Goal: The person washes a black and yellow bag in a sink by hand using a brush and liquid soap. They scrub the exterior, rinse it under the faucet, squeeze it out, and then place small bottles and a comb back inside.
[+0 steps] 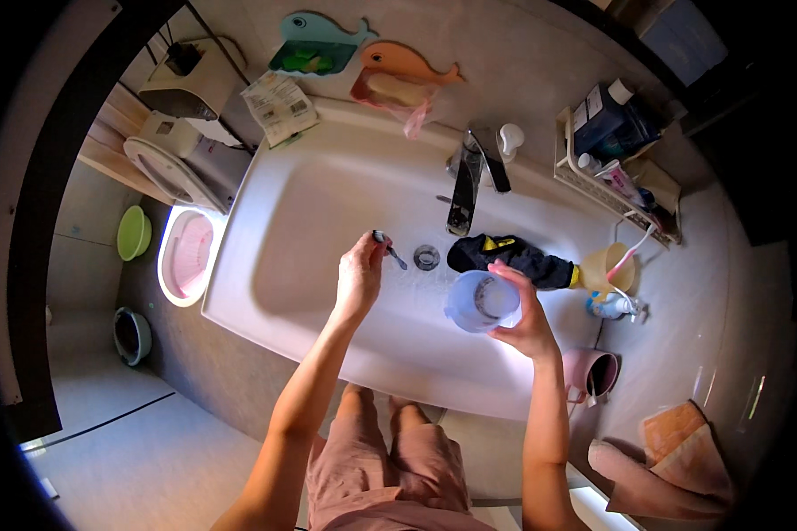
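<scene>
Over the middle of the white sink [328, 354], my left hand [360, 276] pinches a slim dark toothbrush [397, 257]; the fingers cover part of it. My right hand [528, 320] is wrapped round a translucent bluish cup [466, 303], its mouth facing up toward me. What lies in the cup's bottom is hard to make out. Just beyond the cup, a dark cloth item with yellow patches [527, 262], perhaps a sock, lies bunched in the sink. Between my hands sits the round metal drain [426, 257]. The black faucet [466, 190] stands above it.
A beige cup [599, 268] with toothbrushes and a small blue-white bottle [607, 305] stand at the right rim. Behind them is a rack [584, 181] of bottles. Whale-shaped soap holders [328, 55] hang at the back. A toilet [164, 173] and basins are left.
</scene>
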`<action>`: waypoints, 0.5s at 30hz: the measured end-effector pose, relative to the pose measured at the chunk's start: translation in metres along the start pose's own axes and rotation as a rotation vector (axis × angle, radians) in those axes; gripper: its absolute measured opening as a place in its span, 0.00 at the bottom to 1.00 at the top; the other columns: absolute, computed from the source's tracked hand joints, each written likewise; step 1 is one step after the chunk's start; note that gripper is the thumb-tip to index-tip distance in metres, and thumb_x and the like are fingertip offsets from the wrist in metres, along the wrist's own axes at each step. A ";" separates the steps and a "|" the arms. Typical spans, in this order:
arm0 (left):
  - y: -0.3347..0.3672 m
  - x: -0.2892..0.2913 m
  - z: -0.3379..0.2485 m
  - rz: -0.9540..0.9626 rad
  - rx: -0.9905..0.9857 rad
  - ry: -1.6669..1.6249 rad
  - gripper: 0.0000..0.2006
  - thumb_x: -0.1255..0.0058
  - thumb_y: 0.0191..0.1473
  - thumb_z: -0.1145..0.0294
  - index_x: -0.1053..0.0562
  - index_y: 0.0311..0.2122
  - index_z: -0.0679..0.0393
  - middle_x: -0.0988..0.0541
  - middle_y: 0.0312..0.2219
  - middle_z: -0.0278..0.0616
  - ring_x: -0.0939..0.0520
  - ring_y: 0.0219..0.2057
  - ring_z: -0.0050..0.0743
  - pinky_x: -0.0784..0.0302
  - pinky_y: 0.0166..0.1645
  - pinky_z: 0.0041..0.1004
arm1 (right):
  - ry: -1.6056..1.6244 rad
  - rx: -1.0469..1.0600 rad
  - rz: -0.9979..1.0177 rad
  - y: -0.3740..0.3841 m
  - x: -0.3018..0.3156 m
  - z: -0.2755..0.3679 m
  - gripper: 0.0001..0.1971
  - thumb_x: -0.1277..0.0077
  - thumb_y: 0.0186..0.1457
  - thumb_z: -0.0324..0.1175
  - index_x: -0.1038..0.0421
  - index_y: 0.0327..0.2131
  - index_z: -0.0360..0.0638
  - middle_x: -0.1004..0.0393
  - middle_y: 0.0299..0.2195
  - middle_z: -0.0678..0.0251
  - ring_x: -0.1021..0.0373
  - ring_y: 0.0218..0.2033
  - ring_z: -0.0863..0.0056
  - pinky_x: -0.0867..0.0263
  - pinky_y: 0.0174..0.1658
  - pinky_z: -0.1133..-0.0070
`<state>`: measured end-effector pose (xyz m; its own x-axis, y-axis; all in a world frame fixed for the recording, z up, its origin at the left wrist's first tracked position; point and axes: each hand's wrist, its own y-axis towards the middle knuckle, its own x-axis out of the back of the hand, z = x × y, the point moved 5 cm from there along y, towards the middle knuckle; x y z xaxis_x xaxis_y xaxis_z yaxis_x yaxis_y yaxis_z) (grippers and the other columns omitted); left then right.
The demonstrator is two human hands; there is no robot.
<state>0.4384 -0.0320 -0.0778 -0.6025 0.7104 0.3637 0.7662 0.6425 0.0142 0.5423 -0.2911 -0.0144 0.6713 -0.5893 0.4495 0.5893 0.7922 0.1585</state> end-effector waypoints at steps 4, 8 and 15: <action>0.000 0.011 0.010 -0.045 0.108 -0.171 0.07 0.52 0.60 0.72 0.28 0.35 0.66 0.20 0.31 0.39 0.19 0.32 0.25 0.25 0.38 0.25 | -0.473 0.058 -0.117 0.015 -0.020 0.030 0.40 0.32 0.34 0.36 0.39 0.54 0.43 0.35 0.51 0.58 0.38 0.51 0.57 0.46 0.56 0.64; 0.000 0.016 0.001 -0.164 0.069 -0.343 0.06 0.51 0.58 0.73 0.28 0.33 0.65 0.20 0.27 0.40 0.18 0.29 0.24 0.24 0.36 0.24 | -1.093 -0.186 0.304 -0.011 -0.065 -0.034 0.40 0.31 0.29 0.40 0.33 0.51 0.40 0.34 0.37 0.59 0.38 0.42 0.63 0.45 0.49 0.69; -0.007 0.031 0.026 -0.173 0.367 -0.674 0.09 0.51 0.60 0.67 0.28 0.33 0.64 0.20 0.28 0.40 0.18 0.27 0.28 0.21 0.37 0.25 | -0.731 -0.090 -0.127 0.010 -0.058 0.018 0.39 0.33 0.32 0.42 0.36 0.52 0.48 0.34 0.37 0.62 0.38 0.42 0.66 0.46 0.48 0.67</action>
<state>0.4092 -0.0071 -0.0905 -0.8021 0.5375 -0.2603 0.5971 0.7301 -0.3324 0.5010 -0.2464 -0.0227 0.1438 -0.3950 0.9074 0.6980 0.6904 0.1899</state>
